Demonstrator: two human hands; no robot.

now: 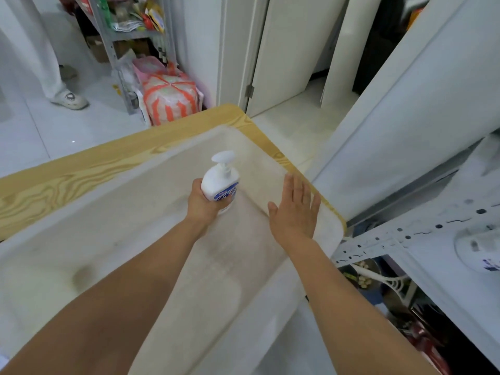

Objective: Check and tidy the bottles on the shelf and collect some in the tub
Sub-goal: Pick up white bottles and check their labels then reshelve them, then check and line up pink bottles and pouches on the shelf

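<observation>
I hold the white pump bottle point(219, 182) low in the tub point(108, 190), left hand point(201, 204) curled round it, right hand point(295, 212) flat and empty beside it, so I judge collecting barely begun, with the shelf point(405, 234) left to tidy

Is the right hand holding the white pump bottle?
No, the left hand grips the pump bottle, while the right hand is open and empty.

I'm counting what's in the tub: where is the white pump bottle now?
Head view, centre: the pump bottle is gripped by the left hand over the right end of the tub, just left of the open right hand.
</observation>
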